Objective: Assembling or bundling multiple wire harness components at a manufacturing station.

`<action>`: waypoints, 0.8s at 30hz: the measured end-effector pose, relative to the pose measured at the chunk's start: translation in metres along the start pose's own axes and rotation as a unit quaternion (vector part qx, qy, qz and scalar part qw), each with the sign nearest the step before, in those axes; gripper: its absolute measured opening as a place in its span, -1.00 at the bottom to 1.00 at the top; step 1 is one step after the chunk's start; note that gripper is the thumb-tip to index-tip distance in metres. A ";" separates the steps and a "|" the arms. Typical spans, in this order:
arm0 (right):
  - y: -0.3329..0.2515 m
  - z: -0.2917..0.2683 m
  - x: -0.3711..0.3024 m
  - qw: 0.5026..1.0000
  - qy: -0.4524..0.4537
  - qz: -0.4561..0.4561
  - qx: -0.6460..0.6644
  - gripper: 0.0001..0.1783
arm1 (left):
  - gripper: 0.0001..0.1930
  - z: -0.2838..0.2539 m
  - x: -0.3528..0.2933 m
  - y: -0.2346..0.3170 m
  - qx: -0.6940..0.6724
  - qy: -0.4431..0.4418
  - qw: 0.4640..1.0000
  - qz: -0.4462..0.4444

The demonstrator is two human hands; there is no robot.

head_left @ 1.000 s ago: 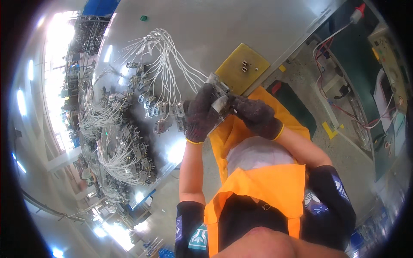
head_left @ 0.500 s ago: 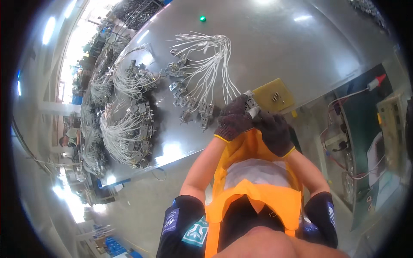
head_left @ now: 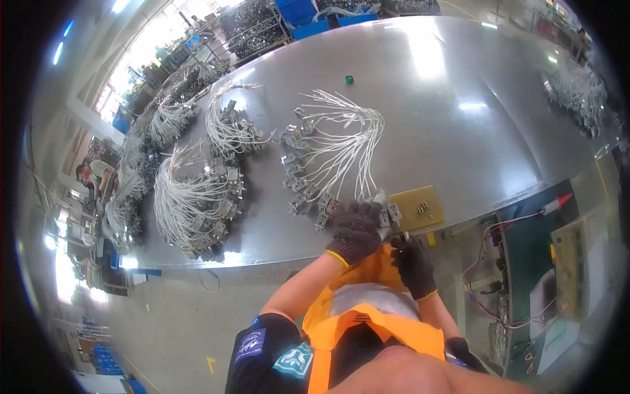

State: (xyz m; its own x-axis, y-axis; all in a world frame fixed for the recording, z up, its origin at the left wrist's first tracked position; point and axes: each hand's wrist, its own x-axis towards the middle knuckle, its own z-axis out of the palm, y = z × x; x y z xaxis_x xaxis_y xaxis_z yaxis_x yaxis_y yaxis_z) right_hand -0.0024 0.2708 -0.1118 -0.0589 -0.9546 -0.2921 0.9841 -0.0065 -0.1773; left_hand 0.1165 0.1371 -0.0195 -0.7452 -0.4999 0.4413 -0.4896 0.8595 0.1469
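Both hands wear dark knit gloves with yellow cuffs. My left hand [head_left: 356,233] is at the table's front edge, its fingers closed around a small silvery metal block [head_left: 392,214] with white wire by it. Just to the right and nearer my body, my right hand [head_left: 413,262] is closed, with a small metal tip [head_left: 405,235] showing above its fingers; the rest is hidden. A yellow-brown board [head_left: 418,207] with small metal pins lies beside the block. Left of my hands, a fan of white wires [head_left: 357,141] ends in several metal blocks [head_left: 296,187].
More wired bundles [head_left: 190,203] lie to the left on the grey metal table [head_left: 453,151]. A small green object [head_left: 349,79] sits farther back. At right are a red-tipped cable [head_left: 558,202] and a side bench. A person [head_left: 98,176] is at far left.
My view has tilted, showing more of the table's far side. My right hand has drawn apart from my left, toward my body. The left hand stays at the metal block.
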 end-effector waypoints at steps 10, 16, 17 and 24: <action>-0.015 0.034 -0.001 0.862 0.159 -0.125 -0.465 -0.79 | -0.40 -0.003 -0.027 -0.009 -0.125 -0.150 0.978 -0.073; -0.006 0.032 0.000 0.809 0.013 -0.211 -0.548 -0.72 | -0.37 0.012 -0.054 -0.024 -0.132 -0.136 0.982 0.010; -0.009 0.035 -0.003 0.815 0.028 -0.175 -0.551 -0.73 | -0.42 0.014 -0.057 -0.029 -0.123 -0.124 0.984 0.023; -0.081 0.027 0.042 0.823 0.063 -0.289 -0.484 -0.79 | -0.53 0.049 -0.049 -0.061 -0.104 -0.104 0.986 0.072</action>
State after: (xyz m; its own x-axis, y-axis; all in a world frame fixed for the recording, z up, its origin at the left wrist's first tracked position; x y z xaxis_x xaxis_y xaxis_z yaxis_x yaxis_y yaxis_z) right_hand -0.0802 0.2230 -0.0844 -0.5475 -0.8366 0.0208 0.1938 -0.1510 -0.9694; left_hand 0.1604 0.1042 -0.0938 -0.8882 -0.3626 0.2823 -0.2838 0.9160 0.2836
